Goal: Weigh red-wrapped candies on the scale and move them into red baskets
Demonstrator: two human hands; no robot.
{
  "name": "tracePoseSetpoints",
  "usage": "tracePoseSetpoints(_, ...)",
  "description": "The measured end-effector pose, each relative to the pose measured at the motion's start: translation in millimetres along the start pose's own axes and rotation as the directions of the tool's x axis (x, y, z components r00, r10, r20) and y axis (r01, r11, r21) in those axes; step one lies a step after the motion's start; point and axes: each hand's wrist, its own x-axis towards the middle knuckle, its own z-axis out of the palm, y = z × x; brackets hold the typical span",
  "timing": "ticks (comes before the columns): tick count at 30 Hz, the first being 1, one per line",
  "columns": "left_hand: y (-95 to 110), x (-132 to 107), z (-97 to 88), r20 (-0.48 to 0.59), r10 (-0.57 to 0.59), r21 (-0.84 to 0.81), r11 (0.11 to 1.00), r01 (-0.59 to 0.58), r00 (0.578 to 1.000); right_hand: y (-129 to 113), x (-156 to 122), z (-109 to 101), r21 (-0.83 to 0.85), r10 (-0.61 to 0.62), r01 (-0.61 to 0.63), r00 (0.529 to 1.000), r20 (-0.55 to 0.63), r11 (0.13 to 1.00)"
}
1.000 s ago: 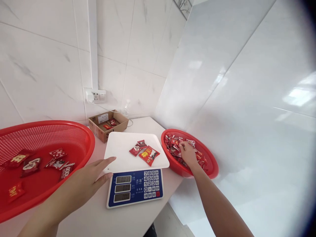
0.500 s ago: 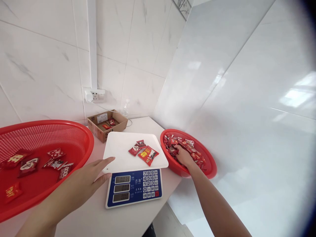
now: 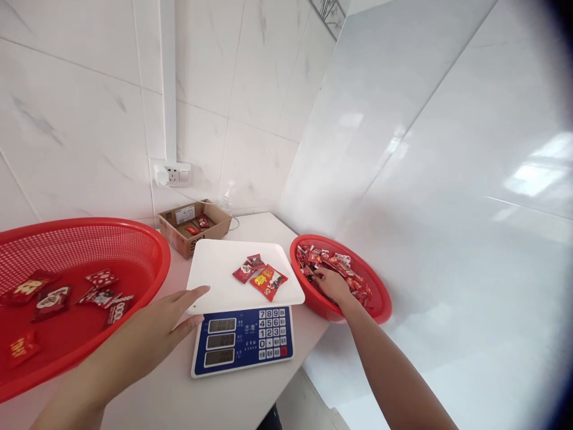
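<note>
A blue-faced digital scale (image 3: pixel 244 340) with a white weighing tray (image 3: pixel 219 269) stands in the middle of the counter. Three red snack packets (image 3: pixel 260 276) lie on the tray. My left hand (image 3: pixel 156 328) rests flat on the counter, fingers stretched out, fingertips at the tray's front left corner. My right hand (image 3: pixel 330 282) reaches into the small red basket (image 3: pixel 380 307) on the right, fingers curled down among its many red packets (image 3: pixel 344 266). Whether it grips one is hidden.
A large red mesh basket (image 3: pixel 111 236) on the left holds several red packets (image 3: pixel 56 295). An open cardboard box (image 3: pixel 196 226) with a few packets sits at the back by the tiled wall, below a wall socket (image 3: pixel 173 174). The counter edge runs close to the small basket.
My right hand has slid lower and to the left inside the small basket, digging among the packets. My left hand has stayed put.
</note>
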Motion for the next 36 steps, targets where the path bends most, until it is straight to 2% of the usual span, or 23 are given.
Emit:
tracePoseSetpoints(7, 2.0, -0.1, -1.4, 0.000, 0.015, -0.010, 1.000, -0.015, 1.000, 0.0, -0.9, -3.7, 0.120, 0.107, -0.089, 0.983, -0.152, 0.989)
tracePoseSetpoints(12, 9.7, 1.1, -6.0, 0.013, -0.003, -0.028, 1.000, 0.004, 1.000, -2.3, -8.2, -17.0, 0.217, 0.160, -0.101, 0.948, -0.276, 0.971)
tracePoseSetpoints(15, 16.7, 1.1, -9.2, 0.032, -0.024, -0.042, 0.999, 0.025, 0.999, -13.3, -19.8, -25.5, 0.288, 0.140, -0.036, 0.927, -0.349, 0.957)
tracePoseSetpoints(18, 24.1, 1.3, -13.0, 0.070, -0.038, -0.060, 0.997, 0.042, 0.997, -35.2, -40.6, -27.6, 0.433, 0.042, 0.149, 0.915, -0.402, 0.889)
tracePoseSetpoints(22, 30.1, 2.3, -16.1, 0.117, -0.058, -0.074, 0.995, 0.067, 0.991, -78.3, -74.7, -18.3, 0.535, -0.172, 0.350, 0.920, -0.353, 0.769)
tracePoseSetpoints(25, 30.7, 2.2, -16.0, 0.130, -0.065, -0.079, 0.994, 0.075, 0.989, -111.7, -92.7, -6.8, 0.535, -0.326, 0.475, 0.877, -0.353, 0.699)
tracePoseSetpoints(28, 30.1, 1.5, -15.5, 0.127, -0.055, -0.077, 0.995, 0.065, 0.990, -134.3, -101.0, 0.8, 0.476, -0.430, 0.525, 0.851, -0.301, 0.706)
tracePoseSetpoints(32, 27.5, 0.1, -15.5, 0.112, -0.052, -0.082, 0.995, 0.061, 0.992, -139.7, -105.2, -2.6, 0.451, -0.459, 0.461, 0.880, -0.123, 0.764)
tracePoseSetpoints(36, 23.1, -0.4, -13.5, 0.077, -0.047, -0.084, 0.995, 0.053, 0.996, -131.8, -106.1, -10.4, 0.495, -0.474, 0.461, 0.874, -0.109, 0.736)
